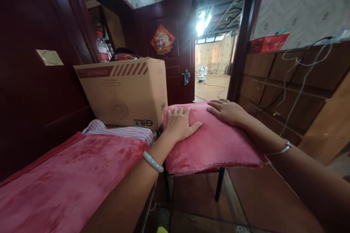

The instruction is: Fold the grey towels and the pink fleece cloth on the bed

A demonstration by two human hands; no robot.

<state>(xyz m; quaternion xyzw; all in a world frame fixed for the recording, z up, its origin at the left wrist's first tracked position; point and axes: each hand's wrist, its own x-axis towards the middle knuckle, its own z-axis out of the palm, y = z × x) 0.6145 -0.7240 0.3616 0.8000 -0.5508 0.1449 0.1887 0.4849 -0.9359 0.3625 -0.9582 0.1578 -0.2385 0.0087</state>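
A pink plush cushion (pixel 207 145) rests on a dark-legged stool or chair (pixel 219 184), most of which it hides. My left hand (pixel 179 125) lies flat on the cushion's left part, fingers spread and thumb pointing right. Toward the far right edge, my right hand (pixel 225 110) presses on its top with the fingers stretched out. Neither hand is wrapped around anything. A grey bangle (pixel 153 162) circles my left wrist, and a silver one (pixel 287 146) is on the right.
Pink plush fabric (pixel 68 174) and a striped cloth (pixel 128 133) lie at left. Behind stands a large cardboard box (pixel 117 94) bearing a bottle (pixel 102 47). A wooden cabinet (pixel 308 69) with hanging cables and a red basket (pixel 269 43) is at right. A doorway shows a fan (pixel 201 74).
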